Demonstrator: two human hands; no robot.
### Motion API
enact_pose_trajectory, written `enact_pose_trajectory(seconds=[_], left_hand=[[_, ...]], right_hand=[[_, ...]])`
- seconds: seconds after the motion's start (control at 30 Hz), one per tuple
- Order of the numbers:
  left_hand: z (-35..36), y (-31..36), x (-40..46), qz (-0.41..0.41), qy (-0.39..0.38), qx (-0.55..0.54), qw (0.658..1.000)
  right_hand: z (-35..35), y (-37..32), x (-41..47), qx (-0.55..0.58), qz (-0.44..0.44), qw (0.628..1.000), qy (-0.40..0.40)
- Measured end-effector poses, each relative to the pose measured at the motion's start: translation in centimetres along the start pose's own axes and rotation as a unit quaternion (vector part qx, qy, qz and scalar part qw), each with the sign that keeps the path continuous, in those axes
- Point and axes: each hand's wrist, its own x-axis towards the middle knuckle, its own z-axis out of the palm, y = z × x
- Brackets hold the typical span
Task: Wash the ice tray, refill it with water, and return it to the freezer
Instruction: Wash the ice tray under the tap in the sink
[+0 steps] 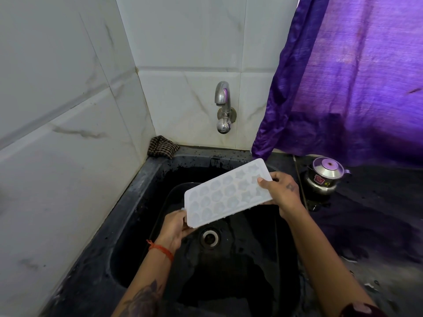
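Observation:
A white ice tray (pixel 225 192) with several shaped pockets is held above the black sink (pixel 142 193), tilted with its right end higher. My left hand (pixel 176 226) grips its lower left corner. My right hand (pixel 280 189) grips the upper right end, thumb on top. The steel tap (pixel 223 106) sticks out of the tiled wall above the sink; no water runs from it. The drain (pixel 209 237) lies just below the tray.
A checked cloth (pixel 162 146) sits in the sink's back left corner. A small steel pot with a lid (pixel 326 175) stands on the dark counter (pixel 377 213) to the right. A purple curtain (pixel 354 76) hangs over the counter. White tiled walls close the left and back.

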Motion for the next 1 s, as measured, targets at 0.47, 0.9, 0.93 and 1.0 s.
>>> enact_pose_trajectory(seconds=[0.47, 0.9, 0.93, 1.0], left_hand=[[0.1, -1.2, 1.3, -0.027, 0.008, 0.036, 0.999], [0.4, -1.5, 1.6, -0.01, -0.044, 0.037, 0.998], [0.4, -1.6, 1.7, -0.009, -0.044, 0.038, 0.998], [0.4, -1.7, 1.9, -0.006, -0.046, 0.037, 0.998]], right_hand=[[0.3, -0.7, -0.7, -0.069, -0.078, 0.994, 0.037], [0.7, -0.8, -0.8, -0.107, -0.154, 0.981, 0.043], [0.7, -0.8, -0.9, -0.108, -0.159, 0.98, 0.043], [0.7, -0.8, -0.9, -0.11, -0.169, 0.978, 0.044]])
